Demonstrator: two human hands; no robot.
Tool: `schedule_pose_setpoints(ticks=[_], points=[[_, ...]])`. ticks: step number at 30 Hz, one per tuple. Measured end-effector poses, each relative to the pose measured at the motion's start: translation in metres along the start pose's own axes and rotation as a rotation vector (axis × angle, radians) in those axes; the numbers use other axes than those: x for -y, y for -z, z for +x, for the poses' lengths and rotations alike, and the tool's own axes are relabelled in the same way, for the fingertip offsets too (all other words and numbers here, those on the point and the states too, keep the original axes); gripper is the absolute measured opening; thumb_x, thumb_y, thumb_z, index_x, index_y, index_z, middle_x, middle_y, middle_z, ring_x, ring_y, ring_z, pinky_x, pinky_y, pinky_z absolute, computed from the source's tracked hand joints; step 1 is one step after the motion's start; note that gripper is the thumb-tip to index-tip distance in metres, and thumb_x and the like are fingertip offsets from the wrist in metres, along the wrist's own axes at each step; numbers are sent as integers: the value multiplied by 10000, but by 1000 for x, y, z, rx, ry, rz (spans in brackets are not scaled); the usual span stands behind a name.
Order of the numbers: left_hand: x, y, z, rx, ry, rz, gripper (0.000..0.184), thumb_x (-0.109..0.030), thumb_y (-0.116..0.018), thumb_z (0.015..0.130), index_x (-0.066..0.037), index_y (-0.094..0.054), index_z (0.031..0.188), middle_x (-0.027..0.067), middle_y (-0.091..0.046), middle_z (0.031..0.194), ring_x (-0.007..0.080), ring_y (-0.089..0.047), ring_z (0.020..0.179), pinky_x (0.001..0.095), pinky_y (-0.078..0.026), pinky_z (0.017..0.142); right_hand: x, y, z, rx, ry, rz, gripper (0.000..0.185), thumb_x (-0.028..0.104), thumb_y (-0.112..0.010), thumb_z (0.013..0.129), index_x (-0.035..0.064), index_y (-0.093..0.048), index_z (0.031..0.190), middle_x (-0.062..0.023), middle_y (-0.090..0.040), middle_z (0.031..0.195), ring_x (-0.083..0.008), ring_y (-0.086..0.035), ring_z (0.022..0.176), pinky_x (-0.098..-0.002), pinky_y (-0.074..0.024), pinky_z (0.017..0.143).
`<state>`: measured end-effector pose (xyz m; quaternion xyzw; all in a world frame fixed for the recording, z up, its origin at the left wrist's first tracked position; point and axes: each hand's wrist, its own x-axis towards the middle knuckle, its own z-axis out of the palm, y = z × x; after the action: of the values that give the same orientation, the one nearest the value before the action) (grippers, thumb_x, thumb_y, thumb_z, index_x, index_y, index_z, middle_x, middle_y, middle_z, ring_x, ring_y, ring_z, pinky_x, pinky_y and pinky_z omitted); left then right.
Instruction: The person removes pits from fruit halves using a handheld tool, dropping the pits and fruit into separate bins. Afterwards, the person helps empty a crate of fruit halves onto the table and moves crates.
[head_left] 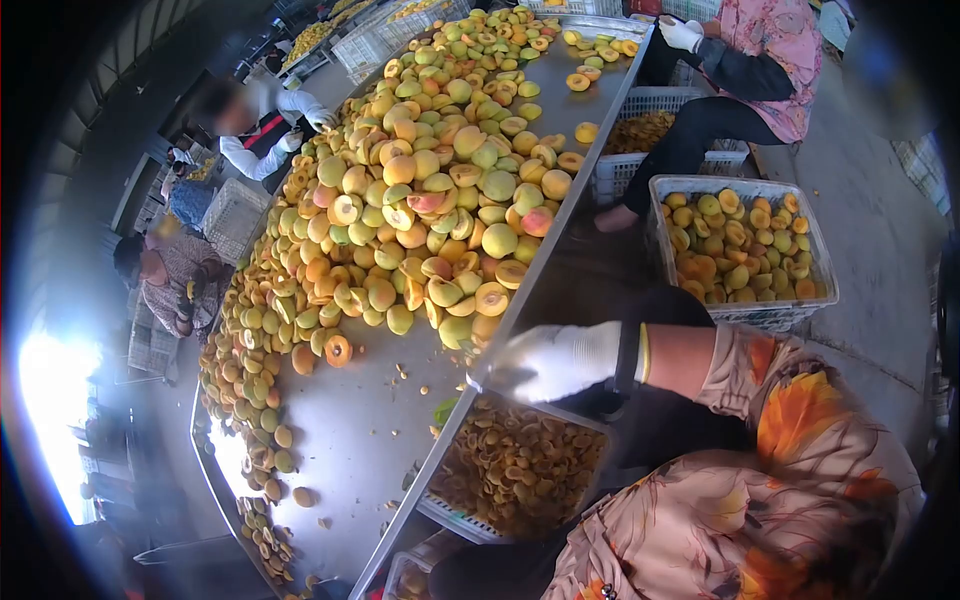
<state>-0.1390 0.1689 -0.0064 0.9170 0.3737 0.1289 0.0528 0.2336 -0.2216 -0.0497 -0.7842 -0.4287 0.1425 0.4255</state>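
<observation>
My right hand point(560, 362), in a white glove with a dark band at the wrist, is at the raised metal rim of the table point(545, 250). Motion blurs its fingers, so I cannot tell how they are closed or what they hold. A small pale, shiny tip point(475, 383) shows just beyond them, too unclear to name. Nearest to the hand on the tabletop are yellow-orange apricot halves point(492, 299), part of a big heap. Beneath the hand stands a crate point(470, 528) of small brown pieces point(525, 455), perhaps pits. My left hand is out of view.
A white crate of apricot halves point(745, 250) stands on the floor at right. Behind it, a co-worker in pink point(765, 60) sits by another crate point(665, 97). More people point(270, 125) work across the table. Loose scraps point(400, 372) lie on the metal surface.
</observation>
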Motion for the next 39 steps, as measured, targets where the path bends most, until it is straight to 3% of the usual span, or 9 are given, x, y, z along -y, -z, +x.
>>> schedule_pose_setpoints(ticks=[4, 6, 7, 13, 17, 27, 33, 37, 39], points=[[-123, -25, 81, -290, -585, 84, 330, -187, -654, 954, 65, -667, 1165, 234, -695, 1057, 368, -653, 975, 458, -535, 876, -18, 82, 6, -217, -221, -79, 317, 279, -676, 864, -7, -620, 987, -169, -663, 802, -325, -690, 788, -426, -536, 719], [-176, -56, 111, 90, -324, -347, 562, -112, -675, 883, -17, -529, 1417, 261, -443, 1481, 415, -460, 1346, 485, -377, 1120, -51, 111, 12, -336, -298, -77, 357, 307, -690, 866, -22, -622, 986, -153, -666, 782, -280, -697, 751, -395, -540, 691], [-214, -61, 124, 129, -442, -349, 556, -127, -679, 885, -30, -538, 1415, 268, -453, 1484, 427, -466, 1347, 483, -388, 1111, -69, 126, 19, -398, -358, -119, 376, 314, -696, 867, -31, -625, 997, -148, -672, 782, -259, -699, 738, -380, -543, 681], [-396, -157, 198, 233, -934, -321, 729, -387, -703, 900, -167, -424, 1536, 194, -415, 1561, 403, -365, 1447, 519, -354, 1136, -141, 166, 67, -405, -653, -296, 576, 440, -741, 820, -57, -646, 1097, -245, -719, 998, -387, -697, 998, -439, -538, 864], [-475, -182, 196, 333, -871, -28, 577, -529, -588, 915, -235, -588, 1411, 109, -462, 1551, 386, -367, 1449, 542, -355, 1118, -159, 134, 83, -433, -614, -469, 656, 541, -688, 829, 48, -653, 1260, -273, -461, 1456, -426, -539, 1281, -466, -444, 1063], [-400, -162, 205, 506, -892, -29, 525, -519, -635, 808, -301, -683, 1284, 91, -521, 1499, 443, -444, 1361, 555, -456, 1032, -62, 67, 105, -327, -750, -458, 599, 549, -624, 861, 166, -641, 1321, -190, -419, 1503, -450, -511, 1294, -558, -416, 1066], [-292, -144, 201, 421, -714, -39, 473, -503, -633, 864, -294, -695, 1284, 121, -544, 1468, 413, -460, 1350, 496, -421, 1089, -14, -14, 131, -141, -401, -331, 584, 603, -558, 892, 171, -675, 1268, -136, -540, 1432, -412, -532, 1292, -555, -421, 1067], [-228, -130, 199, 368, -663, -28, 398, -436, -629, 889, -261, -726, 1233, 95, -632, 1343, 378, -530, 1255, 489, -446, 1047, -5, -41, 150, 12, -104, -78, 518, 516, -657, 873, 106, -693, 1187, -119, -609, 1323, -353, -550, 1259, -549, -430, 1041], [-218, -110, 204, 434, -608, 68, 353, -401, -634, 889, -232, -750, 1177, 97, -637, 1334, 376, -543, 1242, 481, -455, 1033, -5, -22, 151, -333, 103, -111, 393, 387, -714, 843, 45, -708, 1037, -129, -682, 1147, -349, -624, 1114, -448, -491, 977]])
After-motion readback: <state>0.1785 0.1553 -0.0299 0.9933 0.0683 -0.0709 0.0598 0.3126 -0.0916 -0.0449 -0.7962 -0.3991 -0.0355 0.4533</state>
